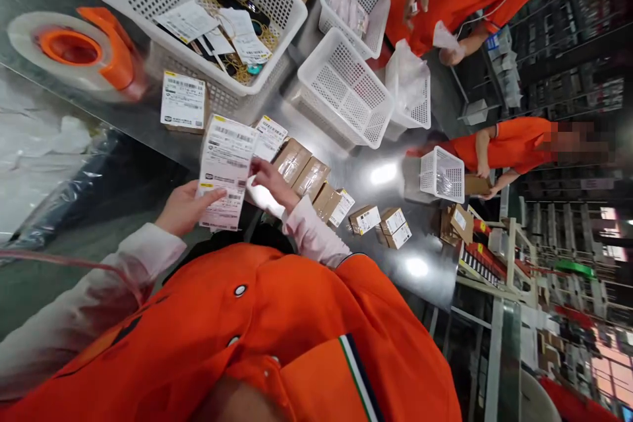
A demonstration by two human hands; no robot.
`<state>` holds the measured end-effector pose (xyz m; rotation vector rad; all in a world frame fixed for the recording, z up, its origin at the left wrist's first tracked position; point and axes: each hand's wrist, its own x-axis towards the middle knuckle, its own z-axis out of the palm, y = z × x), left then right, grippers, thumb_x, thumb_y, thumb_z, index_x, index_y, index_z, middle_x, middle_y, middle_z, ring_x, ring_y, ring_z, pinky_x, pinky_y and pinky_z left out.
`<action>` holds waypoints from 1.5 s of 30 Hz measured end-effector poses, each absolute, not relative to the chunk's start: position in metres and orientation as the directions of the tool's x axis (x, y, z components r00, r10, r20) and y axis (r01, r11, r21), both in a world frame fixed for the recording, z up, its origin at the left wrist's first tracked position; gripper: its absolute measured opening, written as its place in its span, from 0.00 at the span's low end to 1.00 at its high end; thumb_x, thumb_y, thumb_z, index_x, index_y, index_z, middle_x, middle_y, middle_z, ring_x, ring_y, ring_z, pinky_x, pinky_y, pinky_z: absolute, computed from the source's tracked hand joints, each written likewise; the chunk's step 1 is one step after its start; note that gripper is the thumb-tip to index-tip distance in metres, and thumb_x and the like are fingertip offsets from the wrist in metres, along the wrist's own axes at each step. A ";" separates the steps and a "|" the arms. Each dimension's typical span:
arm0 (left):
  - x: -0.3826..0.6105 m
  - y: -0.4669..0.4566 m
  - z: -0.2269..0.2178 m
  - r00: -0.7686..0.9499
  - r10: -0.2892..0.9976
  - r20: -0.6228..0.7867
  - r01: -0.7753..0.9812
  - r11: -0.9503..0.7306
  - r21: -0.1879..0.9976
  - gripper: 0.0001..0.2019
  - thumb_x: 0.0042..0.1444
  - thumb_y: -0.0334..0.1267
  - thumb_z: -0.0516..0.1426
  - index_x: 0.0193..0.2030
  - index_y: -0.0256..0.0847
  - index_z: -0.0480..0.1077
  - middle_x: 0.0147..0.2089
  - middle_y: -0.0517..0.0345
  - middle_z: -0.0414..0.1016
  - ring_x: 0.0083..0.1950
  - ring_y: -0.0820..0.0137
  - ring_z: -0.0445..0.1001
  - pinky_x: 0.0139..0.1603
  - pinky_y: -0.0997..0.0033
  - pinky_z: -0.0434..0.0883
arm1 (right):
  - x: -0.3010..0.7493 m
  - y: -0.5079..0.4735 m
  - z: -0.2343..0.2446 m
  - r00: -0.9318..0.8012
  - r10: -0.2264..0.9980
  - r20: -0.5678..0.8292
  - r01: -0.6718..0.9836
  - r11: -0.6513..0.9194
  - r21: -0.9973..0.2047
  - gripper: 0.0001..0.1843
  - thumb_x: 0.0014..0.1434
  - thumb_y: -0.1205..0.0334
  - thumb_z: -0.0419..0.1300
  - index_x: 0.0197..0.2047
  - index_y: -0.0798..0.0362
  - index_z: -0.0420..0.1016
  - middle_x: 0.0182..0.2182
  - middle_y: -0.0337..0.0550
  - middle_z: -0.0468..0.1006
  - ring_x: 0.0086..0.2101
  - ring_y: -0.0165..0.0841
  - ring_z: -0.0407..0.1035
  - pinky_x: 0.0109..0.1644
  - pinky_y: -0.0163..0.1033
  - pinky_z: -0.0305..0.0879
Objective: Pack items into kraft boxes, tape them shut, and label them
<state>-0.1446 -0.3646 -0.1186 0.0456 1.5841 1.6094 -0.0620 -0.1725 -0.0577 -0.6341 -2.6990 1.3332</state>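
Note:
A long printed shipping label [228, 151] is held up in front of my body. My left hand [190, 208] grips it at the lower left, thumb across its face. At its right edge are the bent fingers of my right hand [273, 182], closed on that edge; the fingertips are partly hidden. Just behind, another label [270, 137] lies on a parcel. A row of small taped cardboard boxes [310, 178] runs away to the right on the metal table [368, 178]. To the left stands a box with a label on top [182, 102].
A white basket [277, 3] holds labels and rubber bands. Beside it is an orange tape dispenser [119, 66]. More white baskets [341, 89] stand along the table. Two people in orange shirts [524, 145] work across from me. Labelled boxes [364, 219] sit farther right.

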 end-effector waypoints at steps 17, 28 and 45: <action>-0.112 -0.263 -0.090 -0.681 0.623 -0.385 -0.316 0.225 0.922 0.20 0.45 0.52 0.71 0.32 0.36 0.75 0.29 0.59 0.77 0.34 0.69 0.70 0.36 0.73 0.65 | 0.003 -0.126 -0.038 -0.751 0.653 -0.096 0.443 0.391 -0.807 0.12 0.65 0.52 0.73 0.41 0.52 0.89 0.38 0.41 0.87 0.42 0.36 0.82 0.54 0.40 0.77; -0.115 -0.256 -0.095 -0.297 0.727 -0.619 -0.657 0.315 0.685 0.41 0.14 0.42 0.82 0.43 0.33 0.80 0.40 0.43 0.87 0.41 0.54 0.83 0.43 0.59 0.81 | -0.046 -0.054 -0.019 -0.603 0.796 -0.058 0.713 0.505 -0.487 0.10 0.63 0.51 0.74 0.41 0.49 0.87 0.53 0.43 0.81 0.58 0.43 0.74 0.65 0.49 0.70; -0.102 -0.290 -0.127 -0.337 0.639 -0.691 -0.609 0.412 0.678 0.35 0.16 0.44 0.80 0.38 0.36 0.82 0.40 0.43 0.88 0.52 0.45 0.85 0.46 0.61 0.84 | -0.057 -0.036 -0.043 -0.536 0.840 -0.084 0.774 0.448 -0.447 0.11 0.68 0.51 0.70 0.47 0.48 0.87 0.61 0.46 0.76 0.66 0.45 0.67 0.74 0.58 0.63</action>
